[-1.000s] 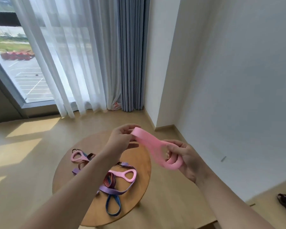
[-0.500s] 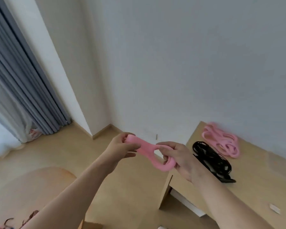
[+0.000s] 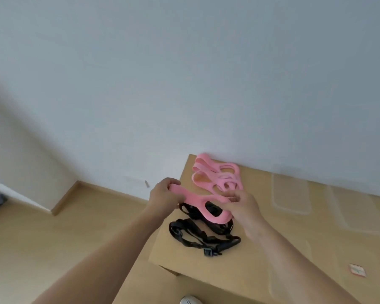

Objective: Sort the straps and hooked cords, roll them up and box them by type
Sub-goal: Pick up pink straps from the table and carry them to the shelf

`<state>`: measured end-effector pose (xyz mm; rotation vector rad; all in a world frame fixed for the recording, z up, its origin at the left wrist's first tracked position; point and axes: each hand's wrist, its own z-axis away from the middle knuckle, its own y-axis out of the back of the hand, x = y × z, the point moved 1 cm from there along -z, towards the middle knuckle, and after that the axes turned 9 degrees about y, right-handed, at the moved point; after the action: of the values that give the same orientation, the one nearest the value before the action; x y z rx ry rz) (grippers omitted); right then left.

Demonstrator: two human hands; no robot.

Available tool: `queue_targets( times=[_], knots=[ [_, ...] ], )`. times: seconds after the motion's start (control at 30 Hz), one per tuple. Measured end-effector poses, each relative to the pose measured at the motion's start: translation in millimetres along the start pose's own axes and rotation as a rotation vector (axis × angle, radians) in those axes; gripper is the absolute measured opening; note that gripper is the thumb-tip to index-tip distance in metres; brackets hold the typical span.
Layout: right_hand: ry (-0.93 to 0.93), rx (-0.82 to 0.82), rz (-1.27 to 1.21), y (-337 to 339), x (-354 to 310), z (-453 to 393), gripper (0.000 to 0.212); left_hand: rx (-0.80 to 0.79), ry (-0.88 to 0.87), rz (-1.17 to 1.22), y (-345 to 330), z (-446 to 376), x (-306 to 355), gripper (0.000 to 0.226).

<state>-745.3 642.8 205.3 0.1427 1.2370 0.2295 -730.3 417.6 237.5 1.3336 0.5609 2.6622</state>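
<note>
Pink elastic strap (image 3: 198,201) is being held in the air between both hands, above the near-left part of the wooden table (image 3: 261,249). Left hand (image 3: 164,195) is gripping the strap's flat band end, with the thumb and fingers curled round it. Right hand (image 3: 241,206) is pinching the strap's looped handle end, with the fingers bent over the loop's far edge. An oval opening in the handle is showing dark webbing through it.

Black webbing straps (image 3: 198,234) are lying in a loose tangle on the table directly beneath the held strap, toward the table's near-left corner. A buckle is showing at the near edge of this tangle. Whether the held strap is touching the black pile cannot be told.

Farther back, a pile of pink straps (image 3: 215,174) is resting at the table's far-left corner, against the grey-white wall (image 3: 184,73). These straps are overlapping one another, with handle loops lying on the right side of the pile.

Two clear plastic lids or trays (image 3: 290,191) are lying flat to the right of the pink pile; their outlines are faint. A small red-edged label (image 3: 357,270) is lying on the table at the near right. A white shoe tip (image 3: 190,299) is showing at the bottom edge, on the light wooden floor (image 3: 53,238).
</note>
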Motion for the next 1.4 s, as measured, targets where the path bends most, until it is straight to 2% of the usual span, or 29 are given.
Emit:
queue_targets(
  times=[0.13, 0.2, 0.33, 0.4, 0.5, 0.67, 0.77, 0.83, 1.13, 1.4],
  knots=[
    [0.039, 0.081, 0.041, 22, -1, -30, 0.02, 0.014, -0.053, -0.127, -30, -28, 28, 0.034],
    [0.061, 0.107, 0.06, 29, -5, -43, 0.021, 0.015, -0.091, -0.195, -39, -39, 41, 0.043],
    [0.09, 0.096, 0.216, 35, -2, -52, 0.043, 0.063, -0.125, -0.49, -43, -51, 41, 0.066],
    [0.167, 0.085, 0.364, 31, 1, -46, 0.051, 0.057, -0.096, -0.514, -39, -47, 26, 0.067],
    [0.337, 0.025, 0.474, 11, -1, -29, 0.047, 0.053, -0.086, -0.499, -29, -33, -2, 0.062],
    [0.54, -0.188, 0.589, -47, -5, -12, 0.051, 0.157, -0.101, -0.505, 5, -4, -55, 0.06],
    [0.625, -0.308, 0.699, -92, -9, 2, 0.044, 0.248, -0.086, -0.519, 38, 22, -97, 0.059],
    [0.663, -0.402, 0.755, -122, -11, 15, 0.05, 0.315, -0.045, -0.504, 63, 43, -129, 0.058],
    [0.869, -0.895, 0.897, -294, -1, 153, 0.061, 0.681, 0.368, -0.257, 177, 210, -319, 0.058],
    [1.053, -1.276, 1.03, -426, 40, 308, 0.06, 0.899, 0.649, 0.028, 213, 365, -458, 0.053]
  ],
)
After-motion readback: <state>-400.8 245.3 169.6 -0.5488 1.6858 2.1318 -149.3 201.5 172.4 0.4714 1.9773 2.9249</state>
